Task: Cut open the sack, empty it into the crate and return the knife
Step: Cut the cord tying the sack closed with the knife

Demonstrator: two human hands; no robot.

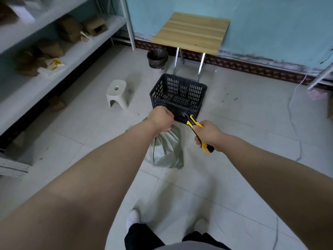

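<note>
The left hand (pixel 161 117) is closed in a fist around the gathered neck of the sack (pixel 166 148), holding it upright off its own bulk; the right hand (pixel 207 135) is wrapped tight around the handle of the yellow and black knife (pixel 195 129), whose tip points up and left toward the neck, close to the left fist but apart from it. At far left a shelf unit (pixel 75 56) carries brown cartons; nearer the middle a small white stool (pixel 117 92) stands on the tiled floor (pixel 243 123), and beyond it a dark bin (pixel 157 57). The sack sits on the floor directly before the person, just short of the black crate (pixel 178 95), which looks empty; behind the crate stands a wooden-topped table (pixel 192 31). The sack appears soft, woven and slack, sagging under a loose filling, so it likely slumps if released; the bunched neck is the sound place to hold, with the cut made just below the fist. Whether the blade is extended is hard to tell at this size.
</note>
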